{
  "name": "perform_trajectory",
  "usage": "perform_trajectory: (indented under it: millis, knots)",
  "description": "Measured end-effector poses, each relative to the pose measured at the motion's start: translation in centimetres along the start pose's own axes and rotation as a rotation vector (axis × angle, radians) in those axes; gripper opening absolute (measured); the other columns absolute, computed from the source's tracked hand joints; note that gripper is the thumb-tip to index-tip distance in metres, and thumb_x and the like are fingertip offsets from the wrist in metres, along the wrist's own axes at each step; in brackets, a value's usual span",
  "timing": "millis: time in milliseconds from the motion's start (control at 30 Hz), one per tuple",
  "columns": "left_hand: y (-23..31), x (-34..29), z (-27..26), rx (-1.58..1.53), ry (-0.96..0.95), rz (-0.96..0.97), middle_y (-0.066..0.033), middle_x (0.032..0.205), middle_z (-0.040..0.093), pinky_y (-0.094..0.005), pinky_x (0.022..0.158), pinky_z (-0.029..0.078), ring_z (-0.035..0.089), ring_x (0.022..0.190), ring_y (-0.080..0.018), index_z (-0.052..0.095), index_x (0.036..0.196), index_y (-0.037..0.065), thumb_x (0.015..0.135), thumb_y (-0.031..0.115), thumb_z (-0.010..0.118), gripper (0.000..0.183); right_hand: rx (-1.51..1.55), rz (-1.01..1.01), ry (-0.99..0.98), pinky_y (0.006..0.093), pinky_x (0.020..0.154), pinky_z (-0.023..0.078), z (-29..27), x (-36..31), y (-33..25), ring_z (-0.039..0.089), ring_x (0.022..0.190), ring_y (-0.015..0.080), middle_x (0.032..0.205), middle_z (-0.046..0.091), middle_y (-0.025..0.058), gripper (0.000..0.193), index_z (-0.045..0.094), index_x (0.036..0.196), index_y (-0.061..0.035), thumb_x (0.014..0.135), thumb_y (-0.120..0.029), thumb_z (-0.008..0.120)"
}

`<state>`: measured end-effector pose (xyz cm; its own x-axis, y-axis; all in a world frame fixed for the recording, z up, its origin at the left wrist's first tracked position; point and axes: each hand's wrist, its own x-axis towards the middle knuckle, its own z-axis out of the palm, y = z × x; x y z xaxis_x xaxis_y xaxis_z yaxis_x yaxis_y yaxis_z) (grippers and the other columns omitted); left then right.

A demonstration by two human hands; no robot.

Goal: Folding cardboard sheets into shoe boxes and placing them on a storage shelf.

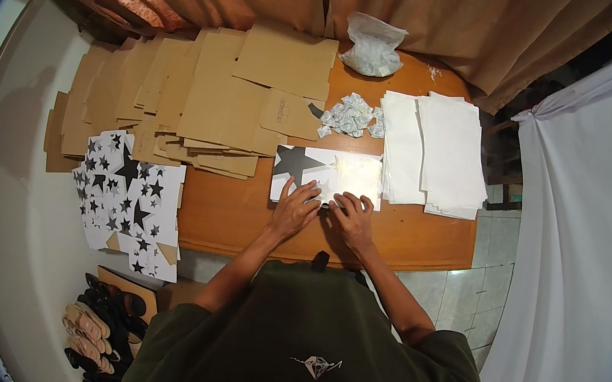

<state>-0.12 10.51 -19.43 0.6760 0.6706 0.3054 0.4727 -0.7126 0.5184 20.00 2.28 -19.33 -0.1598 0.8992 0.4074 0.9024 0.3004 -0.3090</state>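
A white box (pixel 330 158) with a large black star and a smaller grey one lies near the table's front edge, its right part shining with glare. My left hand (pixel 294 206) rests on the box's near edge, left of centre, fingers apart and bent over the top. Beside it, my right hand (pixel 351 219) touches the same edge with spread fingers, thumb toward the middle. A small dark bit shows between the hands; I cannot make out what it is. Behind the box is a loose heap of small white crumpled packets (pixel 348 115).
Flat brown cardboard pieces (pixel 220 110) cover the table's left and back. White star-printed pieces (pixel 127 202) overhang its left end. White paper sheets (pixel 446 151) lie right of the box. A plastic bag (pixel 373 49) stands at the back. Shoes (pixel 99 326) are at lower left.
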Motion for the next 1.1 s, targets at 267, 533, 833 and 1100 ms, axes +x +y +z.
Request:
perform_trajectory:
  millis: [267, 533, 833, 1100]
  knots:
    - [-0.2, -0.1, 0.3, 0.074, 0.029, 0.059, -0.0057, 0.122, 0.069, -0.0616, 0.117, 0.027, 0.055, 0.133, -0.0253, 0.074, 0.098, 0.009, 0.084, 0.014, 0.078, 0.015, -0.063, -0.060, -0.021, 0.0547, 0.105, 0.034, 0.3, -0.4, 0.4, 0.057, 0.123, 0.0256, 0.128, 0.064, 0.0058, 0.033, 0.069, 0.120, -0.0099, 0.088, -0.012, 0.061]
    - [-0.5, -0.3, 0.5, 0.030, 0.046, 0.073, -0.0070, 0.122, 0.070, -0.0616, 0.117, 0.028, 0.056, 0.132, -0.0261, 0.075, 0.100, 0.009, 0.086, 0.014, 0.078, 0.015, -0.059, -0.085, 0.015, 0.0540, 0.104, 0.035, 0.5, -0.6, 0.4, 0.059, 0.121, 0.0267, 0.128, 0.065, 0.0072, 0.028, 0.069, 0.114, -0.0119, 0.087, -0.014, 0.063]
    - [-0.5, -0.4, 0.5, 0.045, 0.049, 0.093, -0.0077, 0.122, 0.070, -0.0623, 0.116, 0.028, 0.057, 0.132, -0.0270, 0.074, 0.102, 0.007, 0.086, 0.013, 0.077, 0.018, -0.107, -0.144, -0.010, 0.0555, 0.102, 0.034, 1.1, -1.2, 1.0, 0.058, 0.124, 0.0250, 0.131, 0.065, 0.0063, 0.027, 0.069, 0.113, -0.0110, 0.086, -0.014, 0.064]
    - [-0.5, -0.9, 0.9, 0.054, 0.028, 0.077, -0.0072, 0.122, 0.070, -0.0621, 0.117, 0.027, 0.057, 0.132, -0.0256, 0.074, 0.104, 0.008, 0.087, 0.012, 0.076, 0.018, -0.072, -0.096, 0.005, 0.0536, 0.099, 0.035, 1.1, -1.1, 0.7, 0.062, 0.119, 0.0230, 0.123, 0.068, 0.0043, 0.028, 0.070, 0.114, -0.0092, 0.087, -0.012, 0.063]
